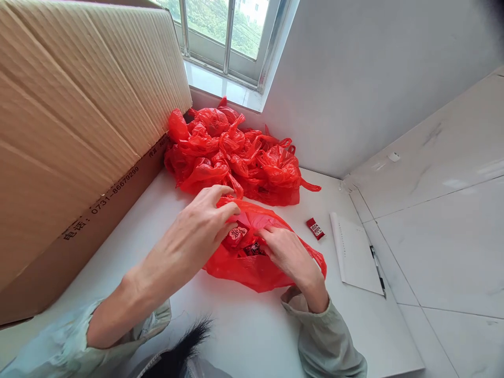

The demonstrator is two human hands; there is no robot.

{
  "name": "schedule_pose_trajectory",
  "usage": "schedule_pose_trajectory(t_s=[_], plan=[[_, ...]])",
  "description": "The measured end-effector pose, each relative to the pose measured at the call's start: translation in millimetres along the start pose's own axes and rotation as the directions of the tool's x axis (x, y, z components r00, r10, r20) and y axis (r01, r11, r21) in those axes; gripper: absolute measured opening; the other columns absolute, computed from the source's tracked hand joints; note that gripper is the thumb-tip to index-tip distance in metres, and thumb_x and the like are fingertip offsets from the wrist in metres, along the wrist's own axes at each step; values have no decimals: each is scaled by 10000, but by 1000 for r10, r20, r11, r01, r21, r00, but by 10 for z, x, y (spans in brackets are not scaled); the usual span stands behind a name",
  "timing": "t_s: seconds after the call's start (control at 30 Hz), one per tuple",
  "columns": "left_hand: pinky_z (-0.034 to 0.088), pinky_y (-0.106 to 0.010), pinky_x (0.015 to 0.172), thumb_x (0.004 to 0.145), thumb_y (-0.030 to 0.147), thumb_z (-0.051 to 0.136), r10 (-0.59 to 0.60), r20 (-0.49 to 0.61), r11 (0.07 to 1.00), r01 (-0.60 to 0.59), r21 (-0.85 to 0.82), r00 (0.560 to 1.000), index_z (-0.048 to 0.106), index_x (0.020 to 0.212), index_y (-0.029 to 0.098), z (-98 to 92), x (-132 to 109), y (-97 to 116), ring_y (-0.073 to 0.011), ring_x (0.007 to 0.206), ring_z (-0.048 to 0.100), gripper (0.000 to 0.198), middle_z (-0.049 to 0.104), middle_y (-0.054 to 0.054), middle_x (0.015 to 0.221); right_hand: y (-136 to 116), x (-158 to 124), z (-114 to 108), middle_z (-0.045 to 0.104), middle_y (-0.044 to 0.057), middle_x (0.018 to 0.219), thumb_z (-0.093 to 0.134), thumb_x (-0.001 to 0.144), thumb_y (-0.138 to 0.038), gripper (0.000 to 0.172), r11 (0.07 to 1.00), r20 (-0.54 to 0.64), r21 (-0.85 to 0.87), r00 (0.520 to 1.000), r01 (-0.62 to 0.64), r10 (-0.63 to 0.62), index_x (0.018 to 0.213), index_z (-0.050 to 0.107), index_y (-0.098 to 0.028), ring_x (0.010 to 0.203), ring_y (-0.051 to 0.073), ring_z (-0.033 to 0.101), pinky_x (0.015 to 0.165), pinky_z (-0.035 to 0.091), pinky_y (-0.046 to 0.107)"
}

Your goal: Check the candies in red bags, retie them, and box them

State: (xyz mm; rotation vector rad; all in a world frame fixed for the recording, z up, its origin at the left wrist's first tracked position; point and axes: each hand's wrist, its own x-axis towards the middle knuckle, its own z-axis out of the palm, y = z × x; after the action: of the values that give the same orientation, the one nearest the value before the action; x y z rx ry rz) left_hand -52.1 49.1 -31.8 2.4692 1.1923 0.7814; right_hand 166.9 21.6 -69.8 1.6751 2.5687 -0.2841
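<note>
A red plastic bag (255, 275) lies with its mouth open on the white table, small wrapped packets inside. One red packet (237, 233) with a pale printed label shows in it, beside a darker packet (254, 249). My left hand (205, 220) is closed at the bag's left rim, thumb and fingers curled on the plastic. Reaching into the bag from the right, my right hand (287, 254) has its fingers bent together by the packets. Its fingertips are partly hidden, so what they hold is unclear.
Several filled red bags (236, 152) are heaped at the back under the window. A big cardboard box (90, 121) stands at the left. To the right are a small red packet (315, 229), a white paper (358, 252) and a pen (378, 270), near the tiled wall.
</note>
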Motion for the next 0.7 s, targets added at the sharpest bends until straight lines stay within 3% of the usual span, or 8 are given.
schedule_pose_trajectory(t_s=[0.13,0.27,0.37,0.53,0.6,0.7], plan=[[504,-325,767,974,118,386,124,-53,992,-125,-17,991,645,924,153,72,-2,252,-211,955,597,267,578,-101,1132,48,19,96,640,76,1025,543,816,-67,305,999,25,-29,999,-31,32,1086,615,-188,844,208,588,596,352,296],[452,-266,590,934,56,421,124,251,992,-113,-57,960,609,787,159,260,21,258,-154,693,591,260,611,-27,820,15,59,176,628,96,1035,576,789,-87,267,1000,43,-21,999,9,-8,1039,618,-171,855,220,583,624,382,306],[406,-280,555,908,26,408,102,322,992,-121,42,941,595,738,166,419,52,112,-161,635,579,289,617,-16,730,7,64,151,633,92,1017,508,799,-35,296,999,53,-32,998,21,-19,1038,609,-178,853,215,586,633,376,311],[416,-279,611,884,-35,356,154,363,969,-213,128,919,610,779,160,592,88,-46,-160,696,582,337,630,-29,822,65,17,122,645,67,974,464,779,-21,317,1000,120,-19,992,-25,27,1012,593,-193,828,199,587,618,330,309],[436,-293,651,853,-47,412,175,395,961,-244,132,902,623,765,152,645,86,-55,-192,776,598,303,644,-60,882,88,-5,145,638,66,928,451,762,-4,308,998,126,-36,991,-46,50,969,586,-188,810,198,578,595,299,312],[453,-349,732,799,-94,383,136,386,968,-205,145,913,627,729,129,690,58,-62,-253,849,601,338,651,-121,899,108,-19,172,618,64,888,444,745,10,295,997,122,-49,990,-62,67,931,568,-181,745,186,548,565,255,315]])
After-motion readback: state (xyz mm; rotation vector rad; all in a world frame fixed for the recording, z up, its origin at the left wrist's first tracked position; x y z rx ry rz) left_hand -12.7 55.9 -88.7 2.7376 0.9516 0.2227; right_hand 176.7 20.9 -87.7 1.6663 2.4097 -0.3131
